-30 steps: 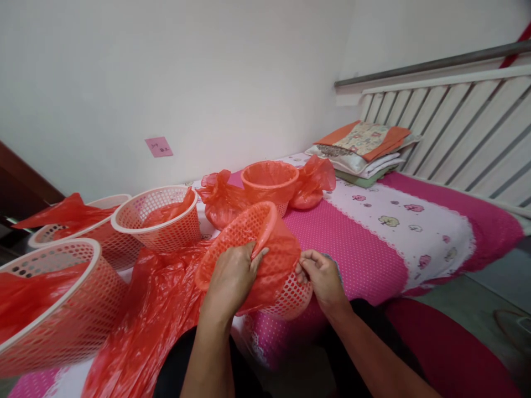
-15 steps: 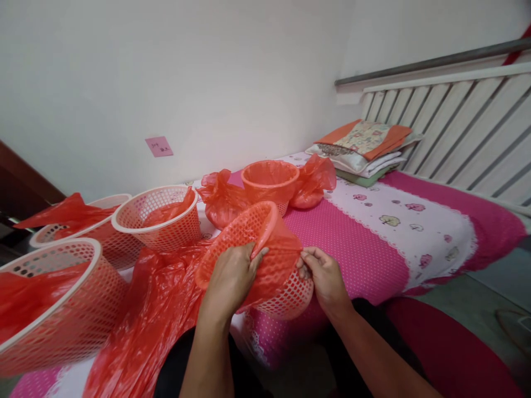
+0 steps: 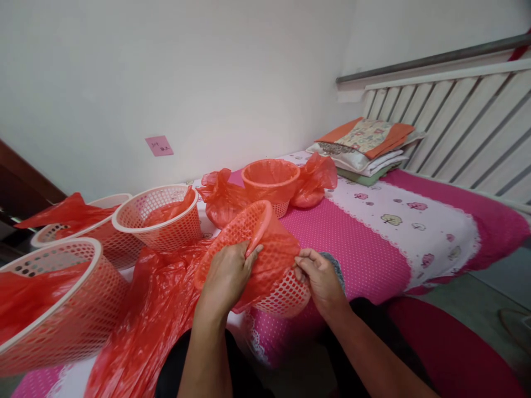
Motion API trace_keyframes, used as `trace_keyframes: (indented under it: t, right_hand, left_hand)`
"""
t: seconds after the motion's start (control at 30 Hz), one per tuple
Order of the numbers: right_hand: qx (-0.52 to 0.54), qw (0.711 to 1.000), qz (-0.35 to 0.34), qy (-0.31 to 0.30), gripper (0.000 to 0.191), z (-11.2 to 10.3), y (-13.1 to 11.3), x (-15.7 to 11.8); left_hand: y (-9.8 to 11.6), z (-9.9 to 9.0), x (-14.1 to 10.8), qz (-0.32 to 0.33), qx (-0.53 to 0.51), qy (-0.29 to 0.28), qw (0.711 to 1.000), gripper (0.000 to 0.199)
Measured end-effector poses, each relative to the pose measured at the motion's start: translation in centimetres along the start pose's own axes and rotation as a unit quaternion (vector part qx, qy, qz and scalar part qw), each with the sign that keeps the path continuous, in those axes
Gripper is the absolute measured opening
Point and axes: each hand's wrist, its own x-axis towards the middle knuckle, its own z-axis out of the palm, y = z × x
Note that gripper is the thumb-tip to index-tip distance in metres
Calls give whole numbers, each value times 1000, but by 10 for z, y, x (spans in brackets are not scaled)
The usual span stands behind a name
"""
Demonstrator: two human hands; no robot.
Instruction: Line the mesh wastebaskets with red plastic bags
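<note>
A pale plastic mesh basket (image 3: 286, 298) lies tilted in front of me, its mouth turned toward the upper left. A thin red plastic bag (image 3: 276, 257) lines it and folds out over the rim. My left hand (image 3: 230, 273) grips the bag-covered rim, thumb on the outside and fingers over the edge. On the right side, my right hand (image 3: 317, 276) pinches the edge of the bag against the basket's outer wall. Left of the basket, loose red plastic bags (image 3: 153, 298) lie spread on the bed.
Several pale baskets (image 3: 157, 215) holding red bags stand on the left. Behind, a lined basket (image 3: 271, 177) sits between two bunched red bags (image 3: 226, 199). Folded bedding (image 3: 365, 146) is stacked at the bed's far end by a white slatted rail (image 3: 456, 121). A pink note (image 3: 159, 145) is on the wall.
My right hand has shifted slightly left with the bag's edge. A greyish rounded thing now shows behind that hand. The left hand still holds the rim, and the basket has barely moved.
</note>
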Motion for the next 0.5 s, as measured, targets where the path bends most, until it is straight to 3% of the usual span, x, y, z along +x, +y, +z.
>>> trace_keyframes:
  t: [0.1,0.2,0.37,0.5]
  right_hand:
    - [31,999,5,13,24,-4,-1,1]
    - [38,998,33,-22,29,-2,-4,-4]
    - [-46,996,40,-67,32,6,-3,-11]
    - [-68,997,19,-44,24,2,1,-7]
  left_hand:
    - [-1,0,1,-5,-13,-1,1000,43]
    - [0,1,2,-2,-16,-2,1000,42]
    - [-2,1,2,7,-4,1,1000,43]
    - [-8,-1,2,1,0,12,1000,45]
